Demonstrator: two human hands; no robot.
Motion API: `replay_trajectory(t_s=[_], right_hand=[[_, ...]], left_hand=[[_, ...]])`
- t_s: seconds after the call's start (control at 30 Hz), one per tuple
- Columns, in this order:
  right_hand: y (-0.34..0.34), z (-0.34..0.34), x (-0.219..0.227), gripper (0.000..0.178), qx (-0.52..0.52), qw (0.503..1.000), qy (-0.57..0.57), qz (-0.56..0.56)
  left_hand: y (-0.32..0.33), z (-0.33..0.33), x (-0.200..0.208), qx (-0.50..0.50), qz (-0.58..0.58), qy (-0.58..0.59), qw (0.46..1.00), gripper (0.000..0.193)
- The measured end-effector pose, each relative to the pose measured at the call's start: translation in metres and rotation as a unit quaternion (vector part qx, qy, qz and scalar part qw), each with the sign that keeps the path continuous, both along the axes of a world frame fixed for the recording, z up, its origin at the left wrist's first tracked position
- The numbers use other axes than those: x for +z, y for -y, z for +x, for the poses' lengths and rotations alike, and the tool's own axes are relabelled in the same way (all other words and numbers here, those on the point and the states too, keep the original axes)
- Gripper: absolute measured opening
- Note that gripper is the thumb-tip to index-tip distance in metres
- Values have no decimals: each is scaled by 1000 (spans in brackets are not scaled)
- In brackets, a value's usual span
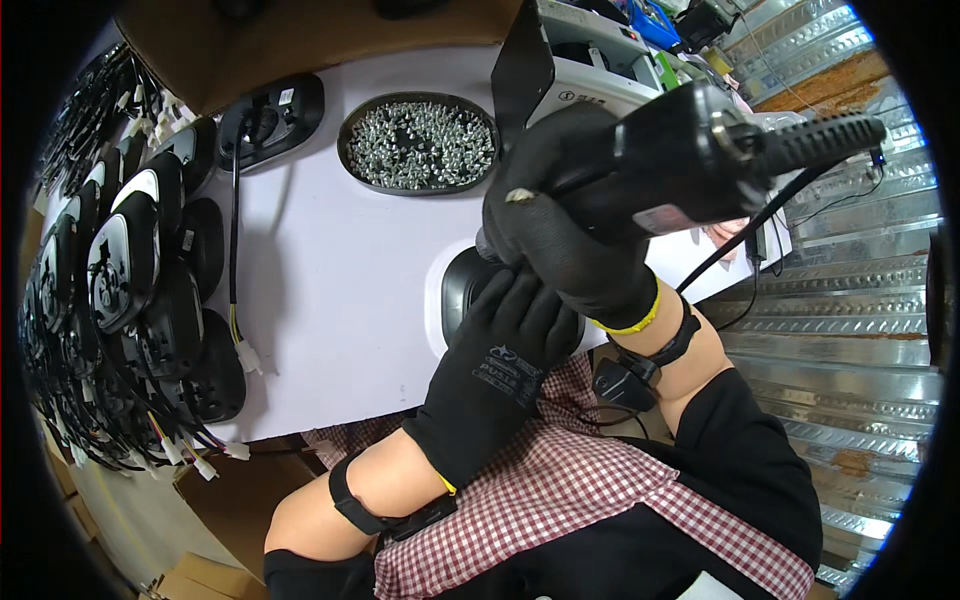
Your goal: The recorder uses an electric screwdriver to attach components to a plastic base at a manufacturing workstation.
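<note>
The right hand (570, 215) grips a power tool (680, 150); the left hand (500, 355), unclenched, overlies a black housing (459, 285) near the tabletop (335, 330) front edge.

in my right hand (560, 225): black, thick-barrelled power tool (680, 150), ribbed cord end pointing right; tip contact hidden. rounded black housing (458, 285), partly covered by my left hand (500, 345), lies on white tabletop (335, 310).

White tabletop (330, 300) bears rounded black housing (463, 285) under left hand (500, 350), oval black dish (418, 190) of silvery screws (380, 140) beyond, stacked black housings (125, 265) leftward.
</note>
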State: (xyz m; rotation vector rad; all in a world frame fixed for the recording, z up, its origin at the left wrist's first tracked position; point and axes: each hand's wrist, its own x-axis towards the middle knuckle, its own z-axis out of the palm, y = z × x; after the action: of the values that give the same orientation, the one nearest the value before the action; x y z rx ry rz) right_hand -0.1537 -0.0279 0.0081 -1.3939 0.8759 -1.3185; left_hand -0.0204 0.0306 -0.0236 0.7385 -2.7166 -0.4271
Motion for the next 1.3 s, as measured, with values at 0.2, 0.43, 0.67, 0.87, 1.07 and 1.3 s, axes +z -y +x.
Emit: replay_trajectory(t_s=[0.2, 0.43, 0.67, 0.87, 1.07, 1.3], right_hand=[[-9, -14, -20, 28, -59, 879, -352, -318], [-22, -51, 14, 24, -126, 988, 59, 68], [-17, -104, 26, 27, -199, 964, 132, -115], [-27, -123, 37, 25, -185, 960, 184, -98], [-32, -136, 31, 28, -209, 960, 142, -123], [-26, -137, 23, 28, -173, 970, 139, -101]], left_hand=[[-8, 1, 63, 21, 307, 103, 946, 57], [-21, -32, -29, 52, -67, -148, 985, 47], [-17, -40, -13, 107, -90, -37, 990, 75], [3, -30, -15, 42, -100, -40, 993, 87], [-3, -48, -37, 64, -123, -81, 987, 87], [-3, -39, -24, 53, -72, -67, 994, 89]])
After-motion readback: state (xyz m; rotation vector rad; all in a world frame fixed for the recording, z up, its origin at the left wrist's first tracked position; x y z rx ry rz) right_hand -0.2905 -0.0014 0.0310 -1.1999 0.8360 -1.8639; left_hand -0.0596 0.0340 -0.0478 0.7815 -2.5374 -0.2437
